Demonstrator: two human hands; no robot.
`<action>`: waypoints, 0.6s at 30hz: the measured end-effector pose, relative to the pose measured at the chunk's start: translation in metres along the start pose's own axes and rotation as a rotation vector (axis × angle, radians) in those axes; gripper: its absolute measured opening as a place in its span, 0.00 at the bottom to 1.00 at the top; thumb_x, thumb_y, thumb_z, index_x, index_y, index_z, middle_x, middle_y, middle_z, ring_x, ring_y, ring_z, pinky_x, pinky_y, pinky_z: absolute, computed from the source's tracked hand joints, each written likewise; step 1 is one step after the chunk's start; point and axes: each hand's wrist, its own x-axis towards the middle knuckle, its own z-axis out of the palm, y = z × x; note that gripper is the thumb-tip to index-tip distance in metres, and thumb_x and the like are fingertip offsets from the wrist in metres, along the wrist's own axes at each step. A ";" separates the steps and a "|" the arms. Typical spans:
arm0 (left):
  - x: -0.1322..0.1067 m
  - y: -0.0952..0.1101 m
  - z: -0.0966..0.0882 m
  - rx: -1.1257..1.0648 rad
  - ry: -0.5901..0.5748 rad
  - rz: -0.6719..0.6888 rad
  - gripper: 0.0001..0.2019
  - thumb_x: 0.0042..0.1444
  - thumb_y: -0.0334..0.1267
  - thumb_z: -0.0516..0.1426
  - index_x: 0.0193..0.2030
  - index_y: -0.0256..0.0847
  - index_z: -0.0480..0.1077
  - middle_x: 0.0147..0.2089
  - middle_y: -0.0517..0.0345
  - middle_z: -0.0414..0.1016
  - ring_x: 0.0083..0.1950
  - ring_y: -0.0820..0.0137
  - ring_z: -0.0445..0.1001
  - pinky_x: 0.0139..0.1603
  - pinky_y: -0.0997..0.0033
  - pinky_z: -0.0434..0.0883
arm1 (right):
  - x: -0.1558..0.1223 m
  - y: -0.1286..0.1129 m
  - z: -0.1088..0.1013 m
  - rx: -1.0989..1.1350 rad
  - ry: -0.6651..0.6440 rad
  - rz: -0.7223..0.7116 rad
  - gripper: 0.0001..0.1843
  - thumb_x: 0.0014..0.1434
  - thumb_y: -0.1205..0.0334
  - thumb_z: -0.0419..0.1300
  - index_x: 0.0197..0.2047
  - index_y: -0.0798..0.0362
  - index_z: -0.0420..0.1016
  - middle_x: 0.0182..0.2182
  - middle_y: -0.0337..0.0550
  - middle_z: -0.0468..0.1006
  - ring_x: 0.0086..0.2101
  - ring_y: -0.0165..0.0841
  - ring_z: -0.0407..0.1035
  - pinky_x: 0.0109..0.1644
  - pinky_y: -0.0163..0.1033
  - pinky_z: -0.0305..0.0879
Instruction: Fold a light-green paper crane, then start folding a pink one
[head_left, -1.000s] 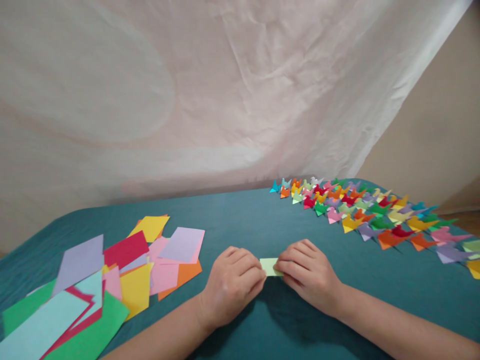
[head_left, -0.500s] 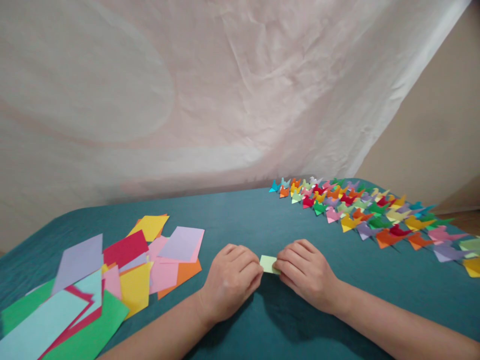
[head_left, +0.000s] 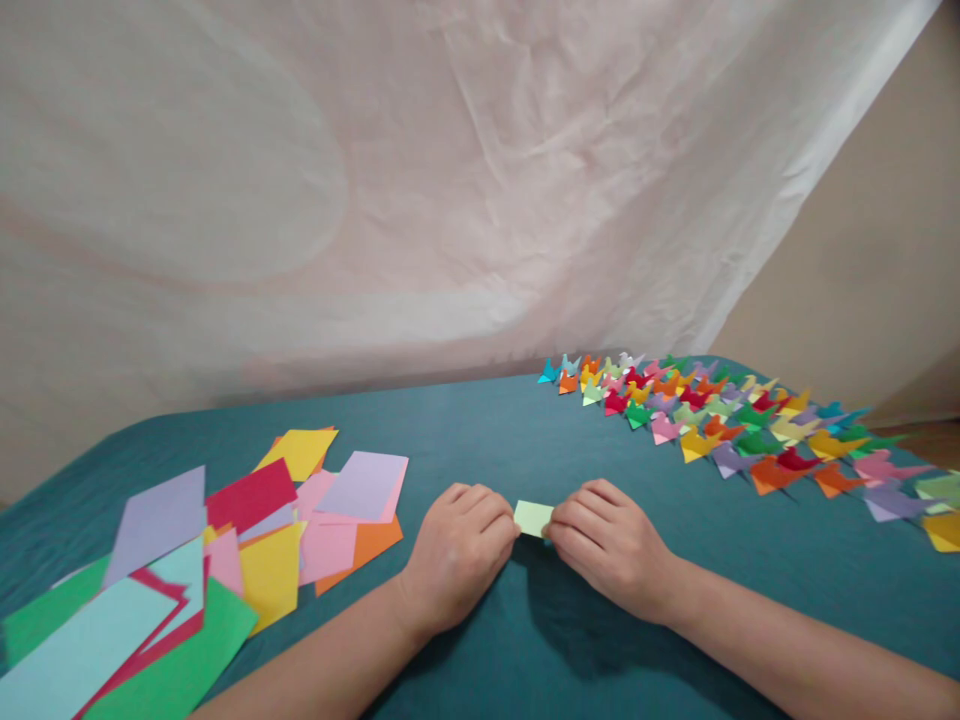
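Pale green slip (head_left: 532,519), pinched at both ends, between 5 and 6 o'clock in view.
Held in fingertip pinch by left hand (head_left: 461,550) at its 9 o'clock end, by right hand (head_left: 607,545) at 3. Likely light, crisp, easily creased; best taken lightly by those ends. Sheets (head_left: 251,495) off at 9 o'clock, birds (head_left: 695,444) at 2.

pale drape (head_left: 450,180), apparently fabric, behind teal table (head_left: 465,425)

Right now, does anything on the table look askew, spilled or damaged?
The loose sheets at left overlap at mixed angles, unlike the folded birds in rows at right. Among the sheets, a red strip zigzags; whether it's torn, I can't tell. No spill shows.
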 end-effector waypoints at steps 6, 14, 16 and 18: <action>0.001 0.000 0.001 -0.010 -0.089 -0.040 0.08 0.61 0.32 0.51 0.32 0.39 0.68 0.35 0.58 0.72 0.37 0.70 0.68 0.36 0.68 0.61 | 0.001 0.000 0.001 -0.047 -0.056 0.003 0.13 0.64 0.68 0.48 0.30 0.55 0.69 0.28 0.42 0.72 0.30 0.31 0.62 0.39 0.41 0.56; 0.001 -0.001 0.000 -0.098 -0.201 -0.056 0.09 0.62 0.33 0.49 0.36 0.39 0.70 0.36 0.56 0.72 0.39 0.69 0.68 0.39 0.69 0.64 | 0.003 -0.001 0.004 0.023 -0.101 0.081 0.14 0.64 0.68 0.48 0.29 0.54 0.70 0.26 0.42 0.70 0.30 0.32 0.61 0.37 0.40 0.55; 0.001 -0.002 0.001 -0.117 -0.216 -0.064 0.09 0.62 0.33 0.49 0.37 0.39 0.70 0.37 0.55 0.72 0.39 0.69 0.68 0.40 0.68 0.64 | 0.003 -0.001 0.004 0.069 -0.110 0.126 0.12 0.64 0.69 0.49 0.31 0.55 0.71 0.27 0.42 0.70 0.31 0.32 0.62 0.38 0.40 0.55; 0.001 -0.002 0.001 -0.138 -0.228 -0.078 0.08 0.62 0.33 0.50 0.38 0.39 0.70 0.38 0.55 0.72 0.40 0.69 0.68 0.40 0.68 0.65 | 0.002 -0.001 0.004 0.127 -0.126 0.171 0.11 0.63 0.69 0.50 0.32 0.55 0.72 0.28 0.42 0.71 0.32 0.32 0.63 0.38 0.39 0.56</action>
